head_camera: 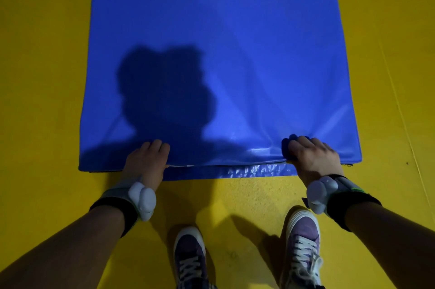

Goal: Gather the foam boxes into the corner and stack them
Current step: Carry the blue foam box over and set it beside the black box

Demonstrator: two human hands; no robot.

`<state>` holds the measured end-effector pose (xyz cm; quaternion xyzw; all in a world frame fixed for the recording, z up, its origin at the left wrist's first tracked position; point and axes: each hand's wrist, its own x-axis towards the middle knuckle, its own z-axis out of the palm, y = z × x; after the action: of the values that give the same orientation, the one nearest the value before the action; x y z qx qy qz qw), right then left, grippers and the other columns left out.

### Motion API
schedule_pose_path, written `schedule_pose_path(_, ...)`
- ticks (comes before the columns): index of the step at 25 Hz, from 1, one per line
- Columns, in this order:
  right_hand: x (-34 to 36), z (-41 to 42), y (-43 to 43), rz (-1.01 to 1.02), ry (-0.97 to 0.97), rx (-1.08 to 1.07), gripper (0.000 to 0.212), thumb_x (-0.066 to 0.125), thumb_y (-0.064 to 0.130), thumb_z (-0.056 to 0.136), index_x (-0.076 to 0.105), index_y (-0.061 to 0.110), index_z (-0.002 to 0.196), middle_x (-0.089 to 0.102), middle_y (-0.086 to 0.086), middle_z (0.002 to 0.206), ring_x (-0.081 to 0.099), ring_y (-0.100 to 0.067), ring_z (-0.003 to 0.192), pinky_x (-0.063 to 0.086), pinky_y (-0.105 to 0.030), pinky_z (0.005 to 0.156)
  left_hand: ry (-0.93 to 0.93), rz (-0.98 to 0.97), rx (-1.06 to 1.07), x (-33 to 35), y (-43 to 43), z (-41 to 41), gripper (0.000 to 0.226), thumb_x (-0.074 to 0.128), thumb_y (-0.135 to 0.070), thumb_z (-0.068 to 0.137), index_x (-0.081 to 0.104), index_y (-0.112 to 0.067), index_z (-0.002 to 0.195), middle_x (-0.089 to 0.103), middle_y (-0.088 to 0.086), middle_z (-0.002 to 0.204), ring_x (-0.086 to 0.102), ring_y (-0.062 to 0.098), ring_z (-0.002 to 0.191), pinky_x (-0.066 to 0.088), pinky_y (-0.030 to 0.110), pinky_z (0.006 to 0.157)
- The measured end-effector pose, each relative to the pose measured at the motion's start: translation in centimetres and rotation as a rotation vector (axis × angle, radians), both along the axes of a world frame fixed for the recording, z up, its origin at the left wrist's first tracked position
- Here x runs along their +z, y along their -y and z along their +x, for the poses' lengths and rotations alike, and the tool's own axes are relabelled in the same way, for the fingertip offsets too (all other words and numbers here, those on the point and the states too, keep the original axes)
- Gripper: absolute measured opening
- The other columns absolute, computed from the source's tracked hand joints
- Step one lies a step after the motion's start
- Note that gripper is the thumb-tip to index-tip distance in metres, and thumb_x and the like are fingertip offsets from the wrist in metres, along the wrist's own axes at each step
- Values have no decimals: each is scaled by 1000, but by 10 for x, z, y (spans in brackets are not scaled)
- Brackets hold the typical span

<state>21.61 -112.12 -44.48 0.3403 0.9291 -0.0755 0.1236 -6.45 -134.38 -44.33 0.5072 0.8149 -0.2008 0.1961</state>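
A large blue vinyl-covered foam box (219, 41) lies flat on the yellow floor and fills the middle of the view. My left hand (147, 159) rests on its near edge, left of centre, with fingers curled over the top. My right hand (310, 154) clutches a bunched fold of the blue cover at the near edge, towards the right corner. A lower blue layer (235, 172) shows just beneath the near edge; whether it is a flap or a second box is unclear.
Yellow matting (42, 77) covers the floor on both sides of the box and under me. My two purple-and-white sneakers (303, 244) stand just behind the near edge. A seam in the matting (400, 110) runs along the right.
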Motion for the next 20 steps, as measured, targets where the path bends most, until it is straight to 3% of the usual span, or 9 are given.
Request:
schedule_pose_path(2,6,-5,-4,-41,85,-26,22,72,18,77,60,17,96,63,-4,96,58,-32,90,41,-33,62,3,-130,-14,9,-10,-1,22,44,-17,96,40,-18,117,48,1,121,45,21,109,36,30,66)
schedule_pose_path(4,16,-9,-11,-67,126,-40,22,61,23,84,55,22,106,59,0,110,53,-29,102,34,-31,65,36,-183,-1,21,-20,-2,26,42,-14,95,39,-17,120,48,2,124,45,22,114,39,32,71)
schedule_pose_path(9,99,-17,-39,-83,98,-30,18,48,23,89,53,27,107,58,1,108,53,-29,97,31,-30,61,-33,-152,-21,104,-37,-11,27,46,-18,94,40,-19,120,50,1,126,46,22,116,42,34,82)
schedule_pose_path(11,166,-21,-49,-69,89,-14,14,51,27,89,49,27,103,57,2,105,53,-27,95,30,-30,59,-55,-105,-53,165,-42,-17,23,45,-25,96,41,-21,118,52,-1,123,48,21,114,40,33,83)
schedule_pose_path(14,250,-38,-68,-43,93,-3,19,58,34,86,46,26,99,55,3,104,52,-26,98,30,-31,60,-66,17,-72,246,-57,-32,20,49,-33,94,44,-22,110,55,-3,113,52,21,107,36,32,74)
schedule_pose_path(18,385,-75,-126,36,7,-49,14,60,31,83,46,28,86,55,5,94,53,-24,94,30,-32,61,-108,243,-18,385,-102,-68,10,53,-27,93,46,-20,90,58,-2,94,54,23,93,30,33,63)
schedule_pose_path(20,424,-94,-158,71,-50,-50,10,59,26,81,49,27,84,56,4,92,53,-26,92,31,-32,61,-106,353,46,424,-126,-88,15,56,-24,92,47,-17,83,58,2,88,54,28,88,37,38,61)
